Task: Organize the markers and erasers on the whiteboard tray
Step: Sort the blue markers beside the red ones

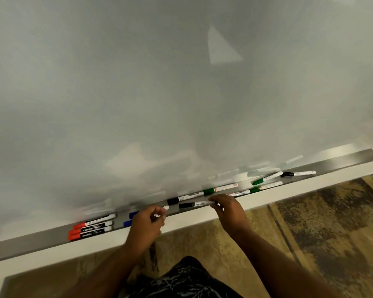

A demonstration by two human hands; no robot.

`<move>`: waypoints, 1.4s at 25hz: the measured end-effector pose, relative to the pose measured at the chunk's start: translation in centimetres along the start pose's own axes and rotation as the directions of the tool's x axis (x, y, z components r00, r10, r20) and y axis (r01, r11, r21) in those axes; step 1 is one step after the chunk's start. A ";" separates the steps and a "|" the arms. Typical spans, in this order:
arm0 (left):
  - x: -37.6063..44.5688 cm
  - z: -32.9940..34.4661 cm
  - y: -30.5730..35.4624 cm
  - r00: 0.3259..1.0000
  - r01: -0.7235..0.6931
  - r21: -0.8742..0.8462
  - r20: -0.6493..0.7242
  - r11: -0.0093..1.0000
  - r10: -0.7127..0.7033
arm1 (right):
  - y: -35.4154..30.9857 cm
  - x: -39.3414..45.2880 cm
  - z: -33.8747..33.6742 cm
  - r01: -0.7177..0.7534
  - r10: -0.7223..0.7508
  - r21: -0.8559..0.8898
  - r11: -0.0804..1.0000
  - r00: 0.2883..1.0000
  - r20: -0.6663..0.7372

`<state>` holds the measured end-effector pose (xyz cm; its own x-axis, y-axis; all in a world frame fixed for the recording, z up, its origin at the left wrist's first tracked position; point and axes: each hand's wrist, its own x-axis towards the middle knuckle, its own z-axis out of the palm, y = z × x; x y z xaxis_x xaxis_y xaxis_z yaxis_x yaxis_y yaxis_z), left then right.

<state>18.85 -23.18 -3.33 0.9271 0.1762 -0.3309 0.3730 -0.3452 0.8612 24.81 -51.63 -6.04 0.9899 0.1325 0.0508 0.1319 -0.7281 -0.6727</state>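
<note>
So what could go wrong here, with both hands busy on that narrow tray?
The right hand grips a black-capped marker at the tray's front lip; a slip could drop it onto the carpet. The left hand covers the blue markers and could nudge the sorted red markers beside them. The green marker lying askew may roll if the tray is bumped.
</note>
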 end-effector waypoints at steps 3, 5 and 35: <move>-1.1 -1.0 -0.6 1.000 0.031 -0.005 0.005 1.000 -0.031 | 0.3 0.2 -0.2 -0.028 0.028 -0.006 1.000 1.000 -0.011; -1.8 -1.1 -0.9 0.998 0.053 0.007 0.025 0.999 -0.054 | 0.6 0.6 -0.6 -0.036 0.035 -0.045 0.998 0.999 -0.006; 1.5 3.0 2.5 0.962 0.025 0.004 0.273 1.000 -0.025 | 3.1 0.7 -6.4 -0.114 0.158 -0.434 0.894 0.985 0.068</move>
<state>21.26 -26.55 -2.87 0.8923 -0.0738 -0.4454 0.3963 -0.3446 0.8510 26.25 -58.10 -3.39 0.9924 0.0612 -0.1067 0.0282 -0.9575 -0.2871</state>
